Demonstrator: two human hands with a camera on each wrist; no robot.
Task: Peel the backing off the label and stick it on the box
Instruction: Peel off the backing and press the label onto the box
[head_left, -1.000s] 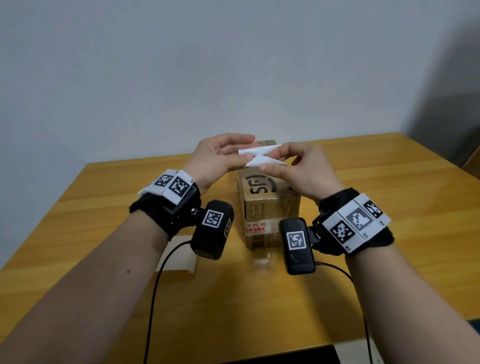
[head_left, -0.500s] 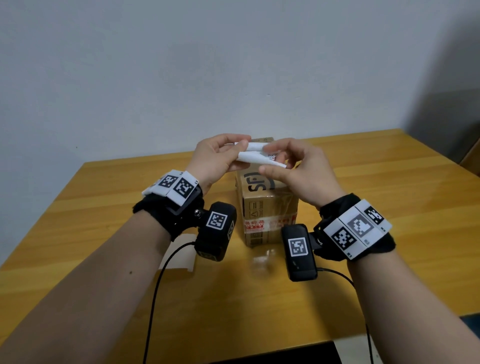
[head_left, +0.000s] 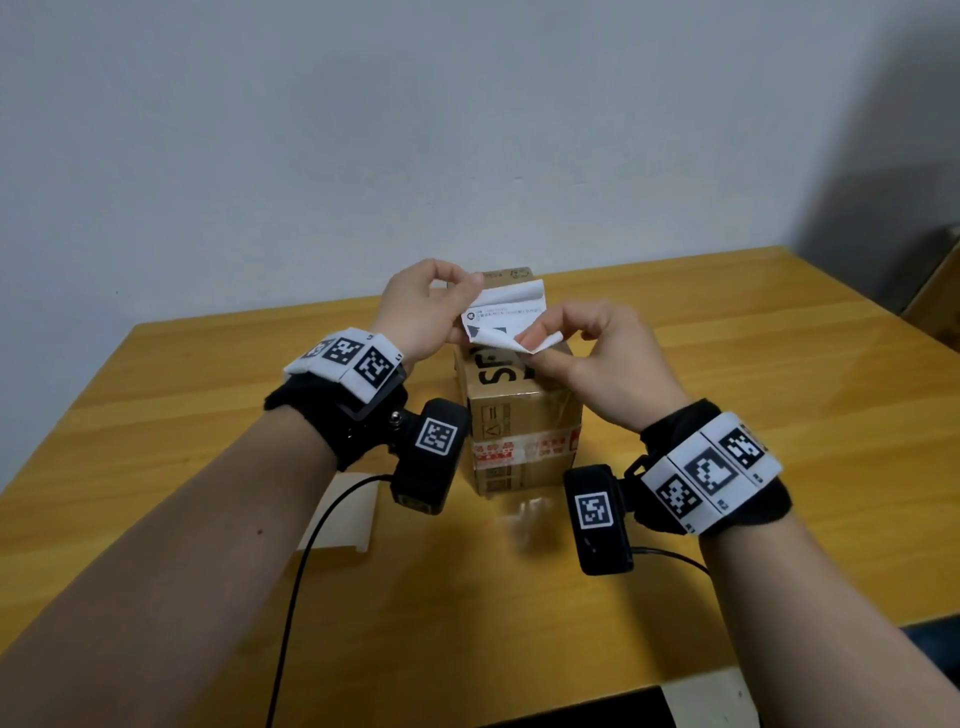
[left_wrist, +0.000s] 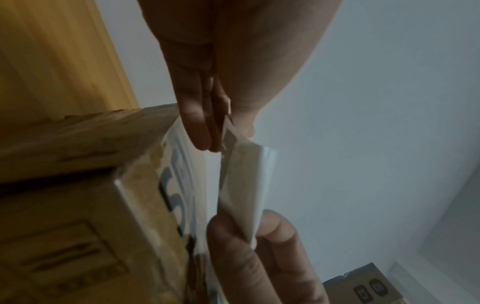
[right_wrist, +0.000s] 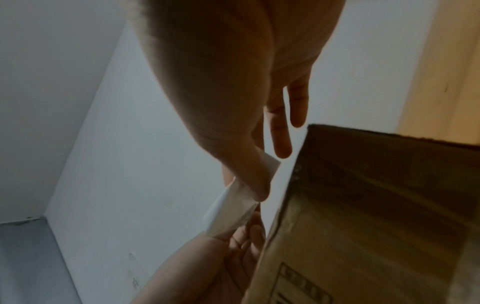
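A white label (head_left: 500, 318) with small black print hangs in the air just above the brown cardboard box (head_left: 522, 415), which stands upright mid-table. My left hand (head_left: 466, 292) pinches the label's upper left edge. My right hand (head_left: 530, 349) pinches its lower right corner, where a flap curls away from the sheet. In the left wrist view the label (left_wrist: 244, 185) stretches between my left fingers (left_wrist: 200, 127) above and the right hand's fingers (left_wrist: 246, 257) below, beside the box (left_wrist: 78, 185). The right wrist view shows the label (right_wrist: 228, 209) under my right thumb, next to the box (right_wrist: 363, 205).
The wooden table (head_left: 727, 395) ends at a grey wall behind the box. A white sheet (head_left: 345, 519) lies flat on the table under my left wrist. Another cardboard box (head_left: 937, 296) sits off the table's far right corner. Camera cables trail toward me.
The label has turned from edge-on to its printed face toward me. My right hand has shifted down to its lower corner, and a flap now curls away there.
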